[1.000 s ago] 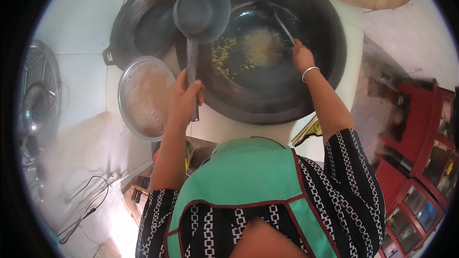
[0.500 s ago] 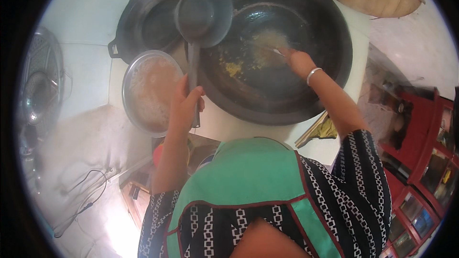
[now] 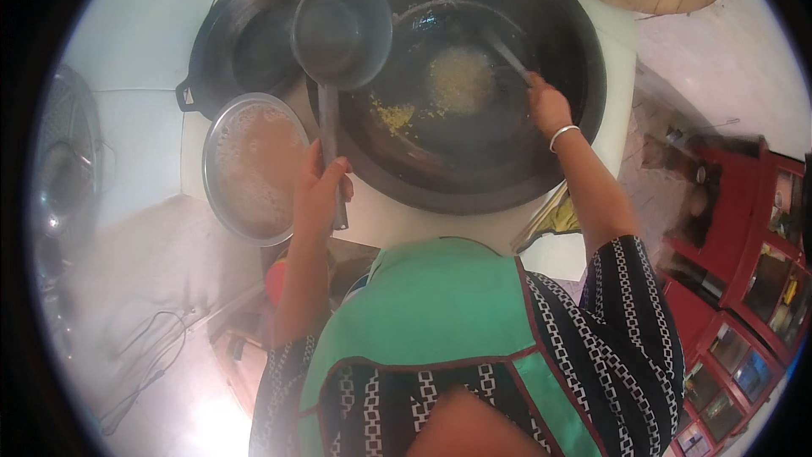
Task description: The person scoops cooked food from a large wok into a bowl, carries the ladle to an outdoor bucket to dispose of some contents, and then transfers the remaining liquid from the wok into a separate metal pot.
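Ladle [image 3: 343, 32], round-bowled, dull grey, and slim straight utensil [image 3: 510, 55] fill both curled hands, left hand [image 3: 318, 190] and right hand [image 3: 550, 107] respectively.

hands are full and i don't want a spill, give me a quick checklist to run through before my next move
1. Long-handled dipper gripped by its handle in the left hand: ok.
2. Metal utensil gripped in the right hand: ok; its tip is lost in haze over the large wok.
3. Yellow bits gathered in one patch: not ok; two patches, strays between.
4. Dipper empty: cannot tell; its inside is dark and hazy.
5. Brownish liquid inside the rim of the metal basin: ok where visible.
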A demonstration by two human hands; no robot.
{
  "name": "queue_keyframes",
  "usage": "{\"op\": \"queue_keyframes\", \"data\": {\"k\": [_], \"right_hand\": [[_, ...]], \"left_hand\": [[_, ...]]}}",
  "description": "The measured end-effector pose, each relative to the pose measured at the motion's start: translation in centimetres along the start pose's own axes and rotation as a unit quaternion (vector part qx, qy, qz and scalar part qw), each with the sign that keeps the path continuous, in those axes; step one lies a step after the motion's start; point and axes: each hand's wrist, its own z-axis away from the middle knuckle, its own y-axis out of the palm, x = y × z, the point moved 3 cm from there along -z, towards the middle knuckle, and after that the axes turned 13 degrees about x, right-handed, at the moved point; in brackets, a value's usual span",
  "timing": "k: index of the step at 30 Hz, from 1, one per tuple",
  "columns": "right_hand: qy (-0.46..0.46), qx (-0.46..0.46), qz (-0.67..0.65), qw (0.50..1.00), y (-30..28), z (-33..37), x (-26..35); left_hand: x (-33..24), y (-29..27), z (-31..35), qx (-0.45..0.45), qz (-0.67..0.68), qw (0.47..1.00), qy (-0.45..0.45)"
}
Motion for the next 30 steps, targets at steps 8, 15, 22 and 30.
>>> {"op": "queue_keyframes", "data": {"k": [8,15,22,30], "right_hand": [[0.047,0.183,0.005,0.982,10.2,10.8,5.7],[0.208,0.419,-0.627,0.623,18.5,25.2,16.2],[0.107,0.351,-0.547,0.752,7.4,35.8,23.1],[0.054,0.25,-0.507,0.823,-0.1,55.2,41.7]], "left_hand": [[5.2,-7.3,8.2,-0.012,0.005,1.0,-0.001],[10.8,-12.3,23.2,0.013,0.022,0.999,0.019],[9.8,-12.0,35.9,0.01,0.068,0.997,0.035],[11.1,-23.5,57.6,-0.009,0.052,0.995,0.082]]}}
